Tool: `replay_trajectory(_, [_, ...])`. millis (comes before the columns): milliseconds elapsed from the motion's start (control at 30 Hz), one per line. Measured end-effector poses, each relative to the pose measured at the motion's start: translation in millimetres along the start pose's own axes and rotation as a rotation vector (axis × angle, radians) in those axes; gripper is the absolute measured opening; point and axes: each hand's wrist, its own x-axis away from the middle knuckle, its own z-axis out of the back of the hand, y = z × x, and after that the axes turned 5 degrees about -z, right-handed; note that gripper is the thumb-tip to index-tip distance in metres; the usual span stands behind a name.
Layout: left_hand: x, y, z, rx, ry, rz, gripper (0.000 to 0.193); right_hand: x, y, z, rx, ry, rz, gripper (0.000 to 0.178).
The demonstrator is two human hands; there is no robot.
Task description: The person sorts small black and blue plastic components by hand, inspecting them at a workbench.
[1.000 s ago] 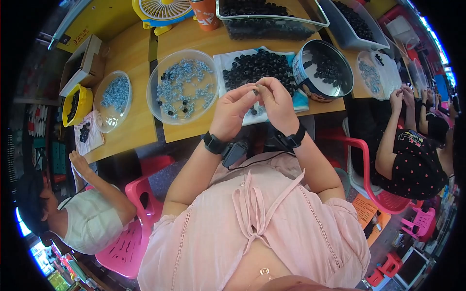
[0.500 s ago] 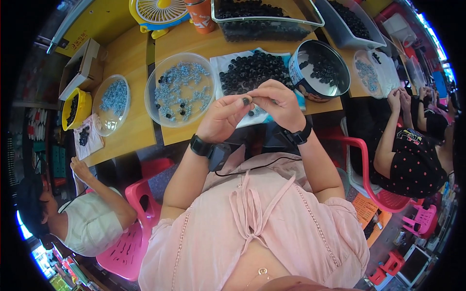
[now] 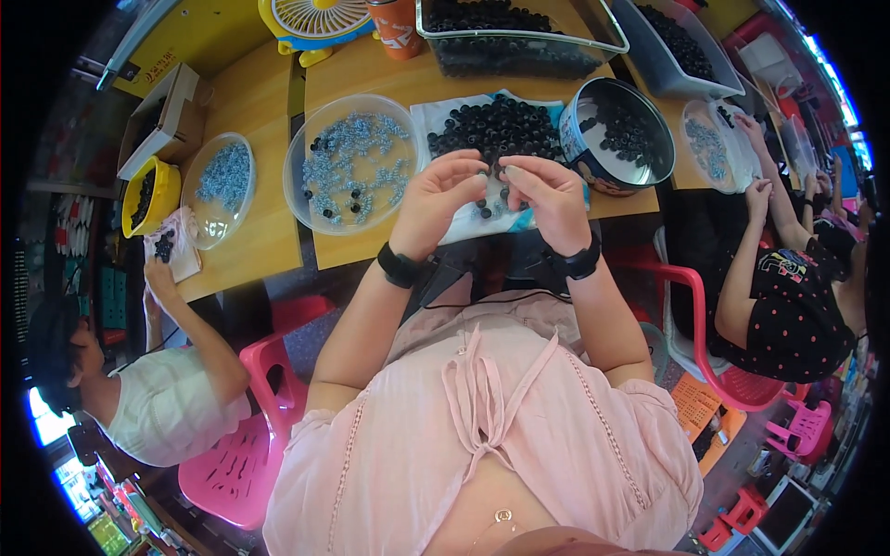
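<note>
Both my hands are raised over a white and blue cloth (image 3: 428, 120) on the table, their fingertips a short way apart. My left hand (image 3: 436, 204) has thumb and index finger bent toward each other; a tiny piece seems to be at their tips, too small to name. My right hand (image 3: 553, 202) pinches close by, what it holds also unclear. Behind the fingers lies a heap of small black ring-like parts (image 3: 505, 125), a few loose ones below it. On my left, a round clear tray (image 3: 295, 190) holds small pale-blue clear pieces (image 3: 357, 148) and several black parts.
A round tin (image 3: 667, 148) with black parts stands right of the cloth. Behind are clear bins (image 3: 519, 57) of black parts, an orange cup (image 3: 396, 32) and a yellow-blue fan (image 3: 320, 23). Co-workers sit left (image 3: 171, 398) and right (image 3: 788, 306), with trays and a yellow basket (image 3: 148, 190).
My hands were together at the fingertips over a small black part; now they have come apart slightly. The left co-worker's hand has moved up to black parts on a cloth.
</note>
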Motion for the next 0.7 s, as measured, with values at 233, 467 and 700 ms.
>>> replay_trajectory(233, [16, 13, -15, -0.094, -0.030, -0.023, 0.025, 8, -9, 2, -0.286, -0.124, -0.070, 0.017])
replay_trajectory(467, [26, 23, -22, -0.218, -0.015, -0.120, 0.025, 15, -15, -10, -0.206, -0.104, -0.051, 0.016])
replay_trajectory(700, [34, 30, -22, -0.181, 0.000, -0.144, 0.025, 19, -17, -17, -0.100, -0.061, 0.026, 0.013])
